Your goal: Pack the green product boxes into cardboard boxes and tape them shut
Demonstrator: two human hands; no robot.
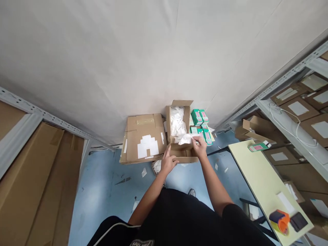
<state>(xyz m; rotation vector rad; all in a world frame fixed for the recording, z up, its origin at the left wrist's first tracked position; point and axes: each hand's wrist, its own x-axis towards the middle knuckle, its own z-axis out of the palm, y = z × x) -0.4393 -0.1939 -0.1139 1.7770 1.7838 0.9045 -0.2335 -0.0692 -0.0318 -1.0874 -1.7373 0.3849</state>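
Pinched between the thumb and fingers of the right hand [200, 147] was a crumpled white sheet-like piece [185, 138], held above the far edge of an open brown cardboard box [185, 159]. Left hand [168, 162] lay at that box's left side, thumb extended rightward; whether it gripped the wall, I could not tell. Farther off, crumpled white material [176, 120] filled a second brown cardboard section. Small green-and-pink cartons [197, 117] sat to its right, flattened brown cardboard [143, 132] to its left.
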